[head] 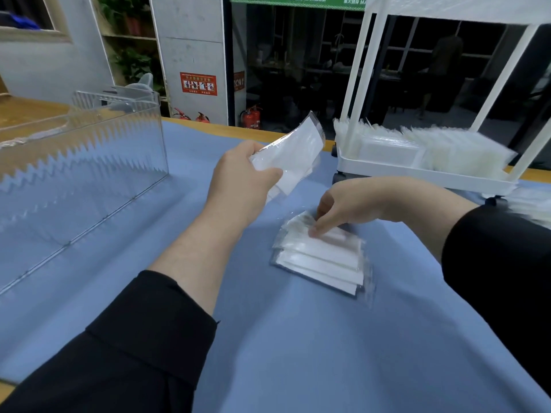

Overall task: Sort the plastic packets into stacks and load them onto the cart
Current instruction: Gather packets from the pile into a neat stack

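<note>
Blue cloth over the bench, smooth and bare across the near half and between the arms. Left edge taken up by a clear bin with zigzag ribbed walls. Far right corner crowded by a white cart, its lower tray packed with rows of clear packets standing on edge.

Left hand raised above the bench middle, thumb and fingers pinching a packet by its near end; long axis tilted up and away toward the far right, glossy clear film round a flat white insert.

Right hand low, just right of centre, fingertips curled down onto the top of a stack of like packets lying flat on the cloth; whether pinching or only pressing, cannot tell. Stack slightly fanned, long axes running left to right, slanting toward the near right. Black sleeves on both forearms.
</note>
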Demonstrator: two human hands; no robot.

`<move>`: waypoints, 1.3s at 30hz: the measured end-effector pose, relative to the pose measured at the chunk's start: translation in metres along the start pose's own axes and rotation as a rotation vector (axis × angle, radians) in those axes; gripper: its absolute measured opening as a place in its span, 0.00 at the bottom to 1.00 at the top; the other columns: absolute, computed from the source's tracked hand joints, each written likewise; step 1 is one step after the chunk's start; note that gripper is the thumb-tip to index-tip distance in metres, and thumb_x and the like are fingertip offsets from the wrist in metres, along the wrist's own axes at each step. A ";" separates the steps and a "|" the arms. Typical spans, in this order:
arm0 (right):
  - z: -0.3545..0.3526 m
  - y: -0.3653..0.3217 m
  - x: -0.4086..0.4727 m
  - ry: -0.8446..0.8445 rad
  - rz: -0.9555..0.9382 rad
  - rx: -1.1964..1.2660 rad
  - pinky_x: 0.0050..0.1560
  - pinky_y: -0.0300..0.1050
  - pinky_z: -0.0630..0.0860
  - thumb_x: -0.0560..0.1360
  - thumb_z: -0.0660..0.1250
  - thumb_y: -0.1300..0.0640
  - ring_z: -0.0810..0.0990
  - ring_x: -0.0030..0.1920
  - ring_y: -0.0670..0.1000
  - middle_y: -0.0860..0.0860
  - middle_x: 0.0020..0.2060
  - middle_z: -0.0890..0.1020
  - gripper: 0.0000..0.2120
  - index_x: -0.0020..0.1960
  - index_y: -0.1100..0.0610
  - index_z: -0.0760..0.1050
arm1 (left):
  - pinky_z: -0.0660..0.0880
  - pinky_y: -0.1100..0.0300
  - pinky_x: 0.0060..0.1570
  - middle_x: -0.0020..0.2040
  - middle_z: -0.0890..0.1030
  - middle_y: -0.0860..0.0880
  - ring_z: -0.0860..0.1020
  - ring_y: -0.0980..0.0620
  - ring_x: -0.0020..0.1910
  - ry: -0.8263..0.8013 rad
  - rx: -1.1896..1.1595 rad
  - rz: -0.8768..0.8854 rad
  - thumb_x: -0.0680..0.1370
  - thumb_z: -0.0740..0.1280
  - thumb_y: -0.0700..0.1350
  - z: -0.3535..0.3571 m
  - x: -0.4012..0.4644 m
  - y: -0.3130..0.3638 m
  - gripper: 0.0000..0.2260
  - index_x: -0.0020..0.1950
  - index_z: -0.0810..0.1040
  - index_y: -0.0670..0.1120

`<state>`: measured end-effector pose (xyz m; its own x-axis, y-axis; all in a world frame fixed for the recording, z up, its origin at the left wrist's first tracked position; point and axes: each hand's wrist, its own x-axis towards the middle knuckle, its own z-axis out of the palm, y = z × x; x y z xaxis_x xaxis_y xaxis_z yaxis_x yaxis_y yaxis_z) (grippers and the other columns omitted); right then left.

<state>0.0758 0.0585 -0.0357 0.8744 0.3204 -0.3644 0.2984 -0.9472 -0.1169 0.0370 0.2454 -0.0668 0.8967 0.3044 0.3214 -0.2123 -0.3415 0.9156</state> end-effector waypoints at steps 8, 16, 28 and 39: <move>0.005 -0.009 -0.031 -0.099 -0.024 -0.063 0.66 0.50 0.71 0.62 0.75 0.28 0.75 0.60 0.50 0.41 0.60 0.75 0.46 0.73 0.41 0.62 | 0.73 0.55 0.37 0.45 0.83 0.47 0.78 0.47 0.40 -0.010 -0.009 0.014 0.75 0.73 0.41 0.000 -0.001 0.001 0.07 0.52 0.80 0.49; 0.011 -0.025 -0.039 -0.085 0.043 -0.227 0.47 0.46 0.73 0.62 0.71 0.25 0.81 0.51 0.54 0.52 0.53 0.83 0.38 0.56 0.57 0.79 | 0.77 0.52 0.40 0.48 0.83 0.47 0.81 0.41 0.48 -0.009 -0.001 0.005 0.75 0.72 0.42 -0.001 -0.001 0.003 0.09 0.54 0.80 0.48; 0.025 -0.030 -0.063 0.053 0.003 -0.020 0.50 0.49 0.75 0.67 0.77 0.37 0.80 0.49 0.52 0.48 0.49 0.81 0.27 0.56 0.52 0.72 | 0.77 0.49 0.43 0.47 0.83 0.48 0.81 0.44 0.46 -0.017 -0.016 0.008 0.74 0.72 0.42 -0.003 -0.004 0.005 0.08 0.53 0.80 0.49; 0.010 0.041 -0.114 0.420 -0.101 -0.016 0.48 0.47 0.76 0.79 0.66 0.51 0.77 0.43 0.45 0.41 0.44 0.78 0.10 0.55 0.39 0.68 | 0.75 0.55 0.41 0.48 0.80 0.51 0.78 0.49 0.43 -0.139 -0.003 0.079 0.75 0.73 0.42 0.004 -0.011 0.009 0.12 0.55 0.76 0.54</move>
<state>-0.0159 -0.0173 -0.0084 0.9194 0.3893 0.0560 0.3933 -0.9119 -0.1174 0.0267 0.2351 -0.0627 0.9223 0.1507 0.3560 -0.2852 -0.3566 0.8897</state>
